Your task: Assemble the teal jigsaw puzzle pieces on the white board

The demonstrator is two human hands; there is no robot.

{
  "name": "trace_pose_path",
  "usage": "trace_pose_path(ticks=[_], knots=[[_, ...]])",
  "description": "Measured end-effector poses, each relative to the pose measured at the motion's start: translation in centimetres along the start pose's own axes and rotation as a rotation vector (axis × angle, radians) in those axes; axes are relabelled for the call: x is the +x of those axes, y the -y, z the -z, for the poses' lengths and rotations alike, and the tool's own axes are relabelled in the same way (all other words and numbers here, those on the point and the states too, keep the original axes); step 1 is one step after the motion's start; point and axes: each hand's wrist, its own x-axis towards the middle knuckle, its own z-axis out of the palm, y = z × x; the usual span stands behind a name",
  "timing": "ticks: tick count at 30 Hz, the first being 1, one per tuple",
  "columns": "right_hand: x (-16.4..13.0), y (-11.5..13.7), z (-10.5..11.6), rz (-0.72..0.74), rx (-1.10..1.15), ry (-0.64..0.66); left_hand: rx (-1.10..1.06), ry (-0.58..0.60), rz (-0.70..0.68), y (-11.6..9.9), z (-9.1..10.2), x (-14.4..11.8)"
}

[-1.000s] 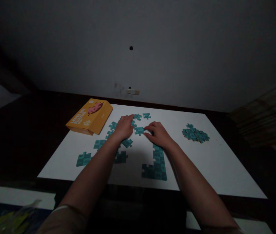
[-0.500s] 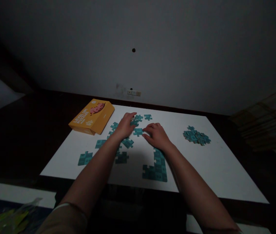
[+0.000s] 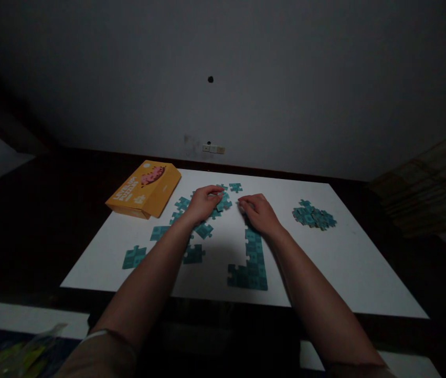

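- Left hand [image 3: 201, 203]: fingertips pinch a teal puzzle piece [image 3: 223, 201] at its left edge; the piece sits at the far middle of the white board [image 3: 344, 262].
- Right hand [image 3: 259, 213]: palm down, fingers curled on the board just right of that piece; whether it grips anything cannot be told.
- Joined strip of pieces [image 3: 253, 260]: L-shaped, it runs from under the right wrist toward the near edge.
- Loose pieces [image 3: 191, 239]: scattered beside and under the left forearm; one lone piece [image 3: 134, 257] lies near the left edge, another [image 3: 235, 187] beyond the hands.
- Pile of pieces [image 3: 314, 216]: right of the right hand, well apart.
- Orange box [image 3: 144, 189]: lies flat on the far left corner of the board.
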Motion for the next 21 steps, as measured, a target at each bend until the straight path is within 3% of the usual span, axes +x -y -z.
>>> trace_pose_path(ticks=[8, 12, 16, 21], knots=[[-0.4, 1.2, -1.0, -0.026, 0.304, 0.056, -0.038, 0.163, -0.014, -0.2, -1.3, -0.5], [-0.2, 0.8, -1.2, -0.113, 0.429, 0.002, 0.003, 0.176, 0.016, -0.7, -1.4, -0.8], [0.0, 0.6, -0.9, -0.216, 0.601, -0.015, 0.081, 0.291, -0.004, -1.3, -1.2, -1.1], [-0.1, 0.7, -0.6, -0.221, 0.561, 0.049, 0.149, 0.372, -0.06, -1.8, -0.8, -1.6]])
